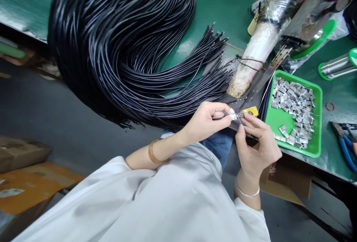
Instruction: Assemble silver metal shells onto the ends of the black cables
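The left hand (206, 122) and right hand (258, 141) pinch a small metal piece (237, 116) from either side; light, even pressure, held still, should best keep it aligned

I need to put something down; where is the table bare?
Bare green tabletop shows between the black cable bundle and the wrapped tube, and, more narrowly, between the green tray and the pliers. It's crowded around the left hand, right hand and cable ends.

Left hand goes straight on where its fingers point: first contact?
Likely the right hand: its fingertips sit just past the small metal piece at the fingertips of the left hand. Depth is unclear.
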`<state>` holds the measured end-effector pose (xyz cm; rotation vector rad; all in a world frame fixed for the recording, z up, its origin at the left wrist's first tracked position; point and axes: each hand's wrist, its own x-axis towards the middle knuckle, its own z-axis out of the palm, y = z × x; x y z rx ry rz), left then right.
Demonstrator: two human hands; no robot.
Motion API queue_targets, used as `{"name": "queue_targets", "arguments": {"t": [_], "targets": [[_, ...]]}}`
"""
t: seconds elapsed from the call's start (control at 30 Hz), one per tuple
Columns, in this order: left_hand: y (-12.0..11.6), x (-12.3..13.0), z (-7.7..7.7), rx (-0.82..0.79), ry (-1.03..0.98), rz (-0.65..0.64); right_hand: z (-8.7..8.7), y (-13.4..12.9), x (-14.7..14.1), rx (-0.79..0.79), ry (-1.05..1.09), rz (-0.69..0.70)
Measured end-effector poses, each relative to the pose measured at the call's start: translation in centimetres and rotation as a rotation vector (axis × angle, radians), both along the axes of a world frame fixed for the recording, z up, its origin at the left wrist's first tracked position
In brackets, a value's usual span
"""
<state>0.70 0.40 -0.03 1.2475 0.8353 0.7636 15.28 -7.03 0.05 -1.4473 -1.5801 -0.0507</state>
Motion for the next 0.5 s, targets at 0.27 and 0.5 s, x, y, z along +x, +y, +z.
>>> {"name": "queue_targets", "arguments": {"t": [0.27,0.5], "targets": [[-1.2,-0.9,0.2,0.285,0.153,-0.215,-0.1,0.4,0.9,0.149,0.308,-0.039],[-1.0,-2.6,-0.5,0.704,0.330,-0.130,0.2,1.2,1.0,0.263,0.363,-0.093]]}}
